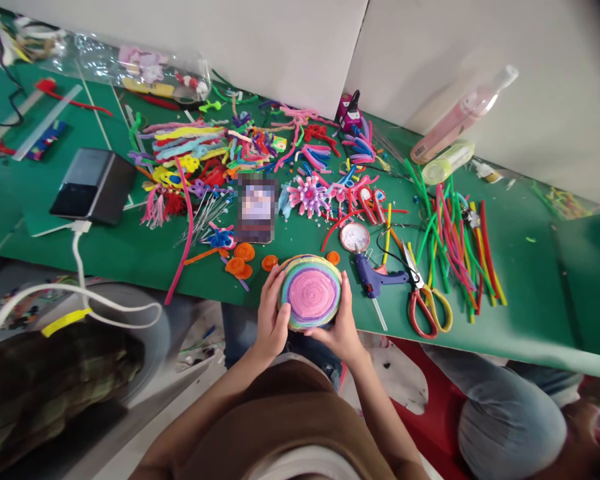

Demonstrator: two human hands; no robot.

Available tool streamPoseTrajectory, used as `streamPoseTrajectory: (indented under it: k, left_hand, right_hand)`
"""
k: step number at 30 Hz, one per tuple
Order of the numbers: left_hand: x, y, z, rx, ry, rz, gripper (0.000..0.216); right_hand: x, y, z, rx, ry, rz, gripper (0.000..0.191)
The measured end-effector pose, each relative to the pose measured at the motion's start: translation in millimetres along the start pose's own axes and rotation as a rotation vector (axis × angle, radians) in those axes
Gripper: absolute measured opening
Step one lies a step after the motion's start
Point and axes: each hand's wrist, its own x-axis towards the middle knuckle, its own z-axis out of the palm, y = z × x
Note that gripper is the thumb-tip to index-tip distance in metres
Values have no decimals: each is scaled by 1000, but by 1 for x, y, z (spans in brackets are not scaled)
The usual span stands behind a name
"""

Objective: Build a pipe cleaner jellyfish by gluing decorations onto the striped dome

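A round coiled pipe-cleaner bowl point(311, 291), pink in the middle with purple, yellow, blue and orange rings, is held at the near edge of the green table point(130, 253). My left hand point(271, 321) grips its left side with fingers curled on the rim. My right hand point(341, 323) holds its right and lower side, fingers wrapped round it. Small orange coiled discs point(241, 260) lie just left of the bowl. A blue glue gun point(375, 275) rests just to its right.
Red-and-yellow scissors point(427, 298), straight pipe cleaners point(455, 240), a pink pipe-cleaner flower point(309, 195), a heap of bent pipe cleaners point(205, 153), a dark box with a white cable point(94, 185) and two bottles point(455, 130) lie on the table. Another person's knee point(510, 420) is at lower right.
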Motion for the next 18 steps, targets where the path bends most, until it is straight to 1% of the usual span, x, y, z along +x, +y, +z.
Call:
streamPoseTrajectory:
  k: [6, 12, 18]
  left_hand:
    - [12, 1, 3, 16, -17, -18, 48]
    - [22, -2, 7, 17, 2, -35, 48]
    - [34, -8, 11, 11, 23, -12, 48]
  right_hand:
    - [9, 1, 0, 1, 29, 21, 127]
    - [19, 3, -2, 5, 36, 27, 124]
    - [34, 8, -6, -8, 28, 19, 123]
